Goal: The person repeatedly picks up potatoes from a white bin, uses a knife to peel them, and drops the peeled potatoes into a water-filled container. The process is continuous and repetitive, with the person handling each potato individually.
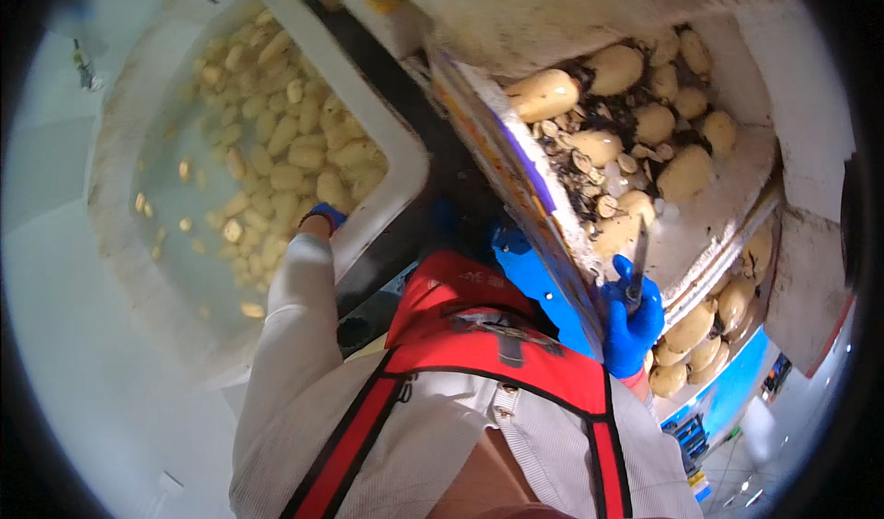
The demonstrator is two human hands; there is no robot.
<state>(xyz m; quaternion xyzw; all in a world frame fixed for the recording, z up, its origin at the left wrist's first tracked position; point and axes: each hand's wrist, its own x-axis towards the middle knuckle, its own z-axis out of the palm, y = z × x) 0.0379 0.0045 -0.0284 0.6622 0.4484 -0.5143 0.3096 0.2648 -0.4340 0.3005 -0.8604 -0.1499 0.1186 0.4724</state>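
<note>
My left hand (329, 216), in a blue glove, reaches over the near corner of a white tub (404, 173) holding cloudy water and many pale lotus root segments (290, 153). Its fingers are hidden, so I cannot tell what they touch. A knife (639, 263) sits in my blue-gloved right hand (632, 325), blade pointing away from me. That hand is at the near corner of a white foam box (746, 97). Inside the box, lotus root segments (685, 173) lie among dark peelings and cut slices (587, 167). One lotus root (625, 225) lies close to the blade tip.
More lotus roots (690, 332) fill a second container at lower right, beside the foam box. A dark gap (442, 167) separates tub and box. Something blue (532, 277) stands below the box's edge. Several cut pieces (185, 169) float in the water.
</note>
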